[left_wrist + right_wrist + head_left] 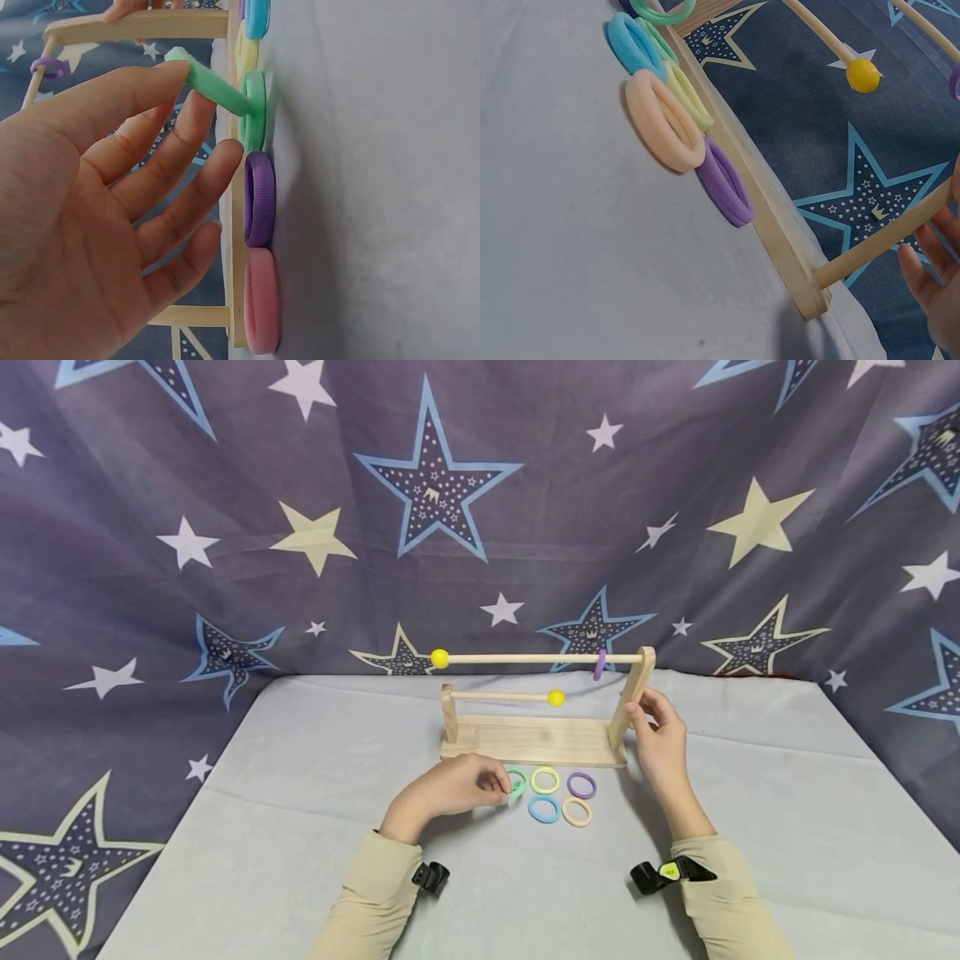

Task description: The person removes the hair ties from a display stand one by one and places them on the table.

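My left hand [467, 783] pinches a green hair tie [212, 86] between thumb and index finger; the other fingers are spread. The raised hair tie is tilted, its lower end against another green hair tie [256, 124] lying on the table. On the right, my right hand [660, 735] grips the taller post [632, 697] of a wooden stand [532, 739], thumb in front. A purple hair tie [600, 665] hangs on the stand's upper rod [517, 658], near that post.
By the stand's front edge lie yellow [545, 780], purple [581, 786], blue [543, 809] and peach hair ties [577, 812]. Purple [260, 199] and pink hair ties [262, 300] lie near the left hand. Yellow balls [439, 658] cap both rods. A starry curtain [480, 585] hangs behind.
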Available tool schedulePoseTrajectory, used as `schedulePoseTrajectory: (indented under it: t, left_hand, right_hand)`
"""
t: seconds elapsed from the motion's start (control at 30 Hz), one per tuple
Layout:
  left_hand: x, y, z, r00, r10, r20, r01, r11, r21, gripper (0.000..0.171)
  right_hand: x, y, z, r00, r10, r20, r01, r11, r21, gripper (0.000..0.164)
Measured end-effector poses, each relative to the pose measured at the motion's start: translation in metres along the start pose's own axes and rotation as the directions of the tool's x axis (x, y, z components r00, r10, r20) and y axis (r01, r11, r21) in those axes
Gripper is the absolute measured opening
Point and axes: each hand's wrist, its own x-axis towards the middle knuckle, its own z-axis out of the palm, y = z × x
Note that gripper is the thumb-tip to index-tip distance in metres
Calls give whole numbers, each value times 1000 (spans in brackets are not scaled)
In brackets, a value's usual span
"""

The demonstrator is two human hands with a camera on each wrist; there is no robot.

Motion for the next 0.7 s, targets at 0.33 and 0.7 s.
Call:
schedulePoseTrajectory:
  t: [0.33,0.7]
  left_hand:
    - [1,1,4,998,-9,67,12,999,-32,3]
    - [0,7,6,996,-44,72,44,999,8,6]
  right_hand:
    - [-1,-1,0,1000,-7,-3,7,1000,4,32]
    - [-1,-1,0,1000,-8,5,8,1000,4,32]
